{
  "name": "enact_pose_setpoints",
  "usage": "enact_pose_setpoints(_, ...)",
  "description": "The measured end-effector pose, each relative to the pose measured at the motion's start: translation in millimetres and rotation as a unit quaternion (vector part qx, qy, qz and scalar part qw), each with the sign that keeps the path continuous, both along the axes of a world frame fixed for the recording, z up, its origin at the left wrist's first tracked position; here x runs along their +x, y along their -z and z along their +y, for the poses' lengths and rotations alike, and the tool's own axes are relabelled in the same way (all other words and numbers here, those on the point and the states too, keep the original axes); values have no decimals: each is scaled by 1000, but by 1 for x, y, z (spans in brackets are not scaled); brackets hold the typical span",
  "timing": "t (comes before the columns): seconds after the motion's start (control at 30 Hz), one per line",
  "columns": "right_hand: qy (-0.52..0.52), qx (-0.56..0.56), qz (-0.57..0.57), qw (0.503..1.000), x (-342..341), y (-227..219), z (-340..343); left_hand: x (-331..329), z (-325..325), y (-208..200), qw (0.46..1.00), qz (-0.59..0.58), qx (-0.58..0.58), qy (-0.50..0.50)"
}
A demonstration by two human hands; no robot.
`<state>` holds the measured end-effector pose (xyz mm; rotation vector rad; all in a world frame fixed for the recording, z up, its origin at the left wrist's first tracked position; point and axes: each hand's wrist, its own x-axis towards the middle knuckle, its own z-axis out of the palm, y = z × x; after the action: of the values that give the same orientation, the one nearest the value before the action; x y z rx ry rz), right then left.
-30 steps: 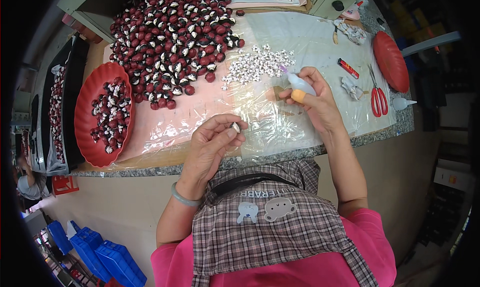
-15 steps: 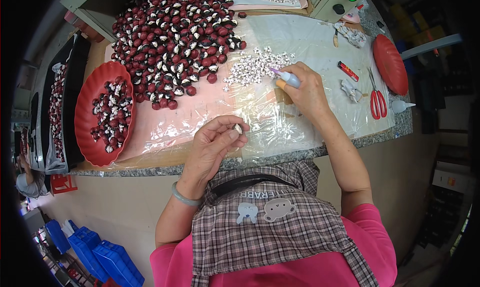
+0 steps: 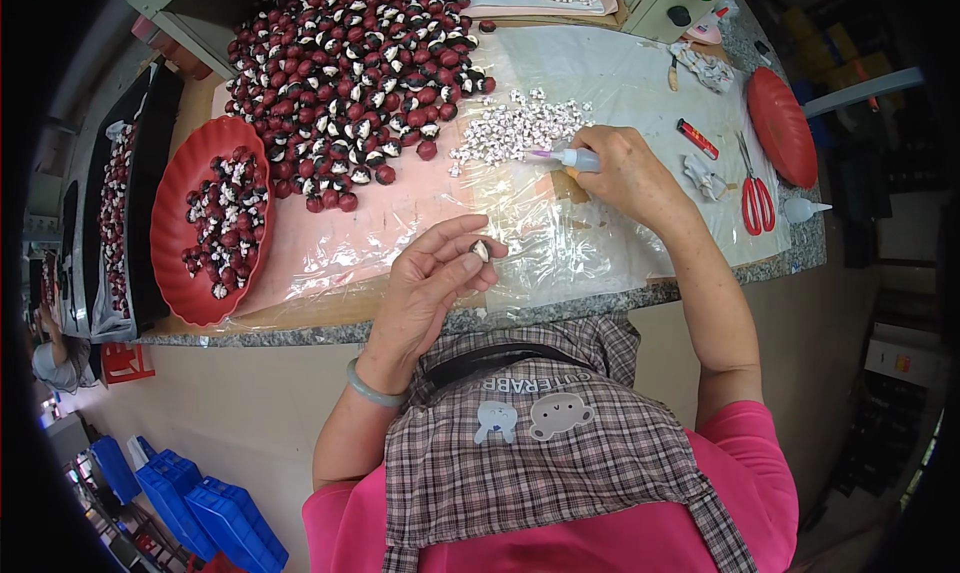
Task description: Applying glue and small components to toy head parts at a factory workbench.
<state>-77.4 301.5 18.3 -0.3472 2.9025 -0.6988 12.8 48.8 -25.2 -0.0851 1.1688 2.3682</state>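
Observation:
My left hand (image 3: 432, 281) is closed, pinching a small dark ball with a white patch (image 3: 480, 252) between thumb and fingers, above the table's front edge. In my right hand (image 3: 632, 180) is a pale squeeze bottle (image 3: 580, 160) with a purple nozzle, lying nearly level and pointing left. Something orange shows under the right fingers; I cannot tell what it is. The nozzle is at the near edge of a scatter of small white pieces (image 3: 510, 131) with dark marks. A large heap of maroon, black and white balls (image 3: 350, 93) lies further left.
A red scalloped tray (image 3: 170, 248) with balls and white pieces stands at left, beside a long black tray (image 3: 155, 173). On the right are red-handled scissors (image 3: 757, 208), a red lighter (image 3: 697, 139), crumpled tissue (image 3: 705, 178), another squeeze bottle (image 3: 803, 210) and a red tray (image 3: 782, 133).
My right hand has come slightly nearer and turned the bottle flatter, its nozzle now further left. The upper finger of my left hand has lifted off, uncovering more of the ball.

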Motion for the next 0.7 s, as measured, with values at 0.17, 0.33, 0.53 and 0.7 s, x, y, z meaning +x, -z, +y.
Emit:
enact_pose_setpoints(0.17, 24, -93, -41, 995, 5, 2, 1, 2, 1, 3, 1000, 13, -21, 0)
enact_pose_setpoints(0.33, 85, -507, -256, 818, 44, 5, -14, 4, 8, -1, 997, 33, -63, -24)
enact_pose_setpoints(0.53, 112, -575, -255, 770, 80, 8, -46, 10, 13, -3, 992, 67, -104, -30)
enact_pose_setpoints(0.7, 131, -579, -222, 774, 90, 14, -54, 12, 18, -4, 990, 83, -112, -28)
